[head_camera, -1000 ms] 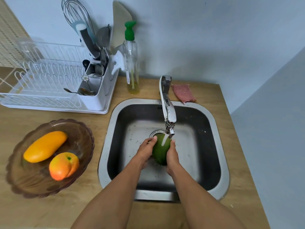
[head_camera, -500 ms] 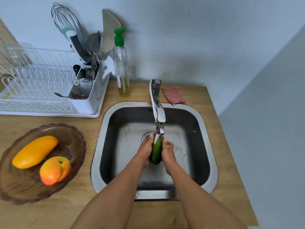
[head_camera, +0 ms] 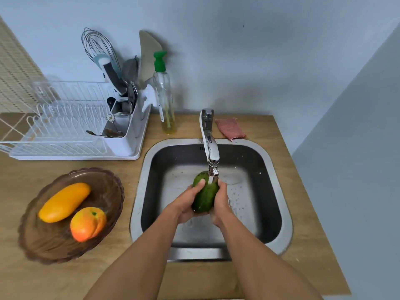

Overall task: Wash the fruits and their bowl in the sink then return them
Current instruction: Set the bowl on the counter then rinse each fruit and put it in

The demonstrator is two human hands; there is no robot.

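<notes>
A green avocado (head_camera: 205, 192) is under the running tap (head_camera: 209, 146), over the steel sink (head_camera: 140, 191). My left hand (head_camera: 187, 202) cups it from the left with the thumb across its top. My right hand (head_camera: 220, 202) grips its right side. On the counter to the left stands a brown scalloped glass bowl (head_camera: 104, 182). Inside it lie a yellow mango (head_camera: 63, 202) and an orange-red peach (head_camera: 87, 223).
A white dish rack (head_camera: 65, 135) with a utensil holder, whisk and spoons fills the back left. A soap bottle with a green pump (head_camera: 165, 98) stands behind the sink. A pink cloth (head_camera: 230, 128) lies right of the tap. Walls close the back and right.
The avocado has been turned between my hands under the water, showing more of its broad side. Both hands stay on it.
</notes>
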